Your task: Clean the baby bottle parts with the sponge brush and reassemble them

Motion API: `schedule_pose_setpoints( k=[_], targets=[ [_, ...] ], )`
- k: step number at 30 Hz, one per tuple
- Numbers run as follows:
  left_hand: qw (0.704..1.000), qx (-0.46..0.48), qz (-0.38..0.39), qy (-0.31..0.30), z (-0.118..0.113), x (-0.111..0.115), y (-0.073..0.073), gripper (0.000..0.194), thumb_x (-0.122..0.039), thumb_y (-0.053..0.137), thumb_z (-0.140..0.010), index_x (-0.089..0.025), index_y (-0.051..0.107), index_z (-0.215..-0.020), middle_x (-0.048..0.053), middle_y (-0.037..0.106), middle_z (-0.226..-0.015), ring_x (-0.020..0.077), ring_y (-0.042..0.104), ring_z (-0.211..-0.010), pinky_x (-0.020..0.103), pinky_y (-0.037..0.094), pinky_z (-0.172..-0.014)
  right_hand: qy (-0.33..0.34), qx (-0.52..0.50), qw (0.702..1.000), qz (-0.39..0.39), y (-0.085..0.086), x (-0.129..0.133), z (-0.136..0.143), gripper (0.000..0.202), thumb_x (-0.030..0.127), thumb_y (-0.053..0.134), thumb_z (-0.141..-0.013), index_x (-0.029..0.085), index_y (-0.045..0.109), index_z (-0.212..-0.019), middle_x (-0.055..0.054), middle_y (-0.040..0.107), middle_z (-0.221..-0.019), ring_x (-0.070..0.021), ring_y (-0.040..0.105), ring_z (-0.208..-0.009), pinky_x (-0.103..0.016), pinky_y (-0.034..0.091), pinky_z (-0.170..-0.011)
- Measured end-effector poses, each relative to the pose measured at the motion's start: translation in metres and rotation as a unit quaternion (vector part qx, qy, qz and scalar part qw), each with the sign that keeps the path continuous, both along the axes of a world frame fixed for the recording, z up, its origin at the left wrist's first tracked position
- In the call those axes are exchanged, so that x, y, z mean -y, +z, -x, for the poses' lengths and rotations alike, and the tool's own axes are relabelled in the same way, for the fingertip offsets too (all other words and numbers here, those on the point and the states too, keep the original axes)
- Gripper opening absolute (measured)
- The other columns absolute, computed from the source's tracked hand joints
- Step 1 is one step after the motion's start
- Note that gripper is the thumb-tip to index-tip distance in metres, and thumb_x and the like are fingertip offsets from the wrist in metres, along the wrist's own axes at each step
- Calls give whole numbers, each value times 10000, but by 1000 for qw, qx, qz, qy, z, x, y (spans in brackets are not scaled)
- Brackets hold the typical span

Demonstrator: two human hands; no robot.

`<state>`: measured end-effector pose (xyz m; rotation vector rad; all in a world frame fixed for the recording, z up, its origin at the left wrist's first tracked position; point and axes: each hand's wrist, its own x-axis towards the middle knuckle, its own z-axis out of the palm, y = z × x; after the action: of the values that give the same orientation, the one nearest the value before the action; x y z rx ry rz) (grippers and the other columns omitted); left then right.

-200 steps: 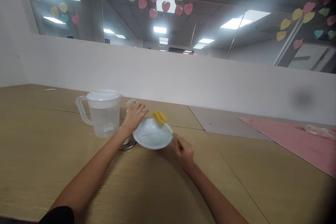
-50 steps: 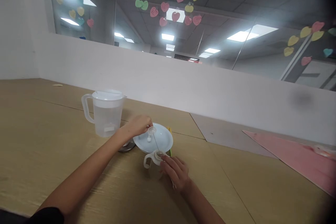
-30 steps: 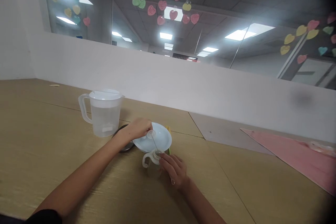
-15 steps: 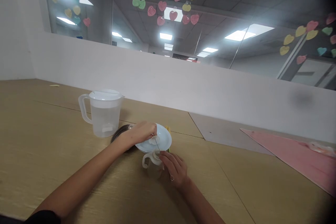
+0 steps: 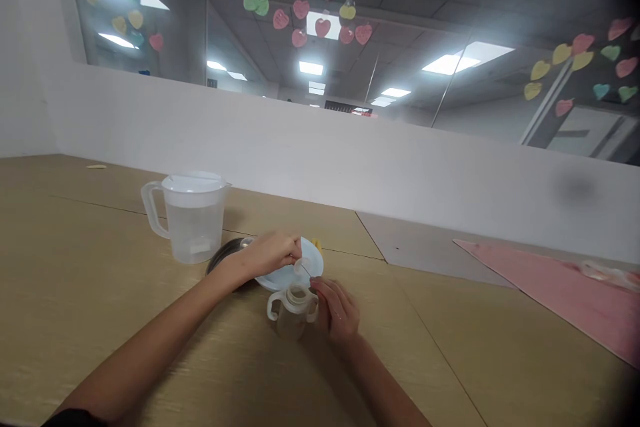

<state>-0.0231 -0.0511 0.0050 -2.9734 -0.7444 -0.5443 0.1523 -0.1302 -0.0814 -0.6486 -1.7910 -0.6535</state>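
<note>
A two-handled clear bottle (image 5: 291,317) stands uncapped and upright on the table, its round mouth uncovered. Over the plate, my left hand (image 5: 273,255) is closed, fingertips pinched at a small translucent white round piece (image 5: 301,267). From that piece a thin dark stick or tube slants down to my right hand (image 5: 337,307). My right fingers are pinched at its lower end, just right of the bottle mouth; motion blurs them a little. Behind the bottle lies a pale blue plate (image 5: 313,257), partly covered by my left hand.
A lidded translucent pitcher (image 5: 195,230) holding clear liquid stands at the left. Part of a dark metal bowl or dish (image 5: 220,255) shows behind my left wrist. Something yellow (image 5: 317,244) peeks out behind the plate. A pink sheet (image 5: 555,293) lies at the right, before a white wall (image 5: 300,147).
The thin stick has come away from the bottle mouth. My right hand has left the bottle's rim and pinches the stick's end. The white piece has shifted slightly right.
</note>
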Motion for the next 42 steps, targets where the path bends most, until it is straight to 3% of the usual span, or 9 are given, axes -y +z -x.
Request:
schedule_pose_setpoints(
  k=[9, 15, 23, 34, 42],
  targets=[
    [1000, -13, -11, -10, -8, 10, 0, 202, -161, 523, -824, -175, 617, -646, -7, 618, -858, 96, 536, -688, 227, 253, -515, -7, 4, 1000, 12, 4, -3, -1, 258, 34, 446, -840, 131, 592, -1028, -105, 673, -840, -168, 644, -818, -286, 556, -703],
    [995, -33, -69, 62, -9, -4, -7, 185, -155, 514, -824, -180, 663, -716, 30, 628, -817, 130, 560, -655, 240, 311, -531, -13, 48, 999, 19, 3, -4, -5, 216, 105, 496, -851, 131, 602, -1038, -95, 658, -803, -158, 626, -739, -273, 538, -646],
    [999, -11, -40, 34, -13, -20, -21, 138, -162, 595, -787, -227, 706, -837, 22, 647, -886, 151, 597, -801, 231, 369, -610, 18, 92, 996, -4, 1, 0, -9, 257, 101, 480, -872, 95, 579, -1109, -88, 656, -757, -138, 603, -667, -241, 498, -569],
    [998, 3, -65, 21, -11, -1, -11, 166, -222, 541, -846, -185, 661, -737, 9, 616, -848, 119, 568, -709, 242, 273, -511, -14, 18, 999, -24, 8, 4, -14, 289, 90, 478, -853, 152, 609, -1102, -97, 640, -846, -169, 609, -782, -305, 526, -656],
    [998, 13, -63, -15, -12, 18, -3, 160, -189, 557, -843, -244, 695, -902, -3, 643, -916, 112, 600, -751, 231, 357, -577, -36, 135, 988, -59, -4, -7, -9, 263, 107, 536, -841, 99, 593, -1098, -80, 644, -753, -170, 606, -759, -303, 533, -674]
  ],
)
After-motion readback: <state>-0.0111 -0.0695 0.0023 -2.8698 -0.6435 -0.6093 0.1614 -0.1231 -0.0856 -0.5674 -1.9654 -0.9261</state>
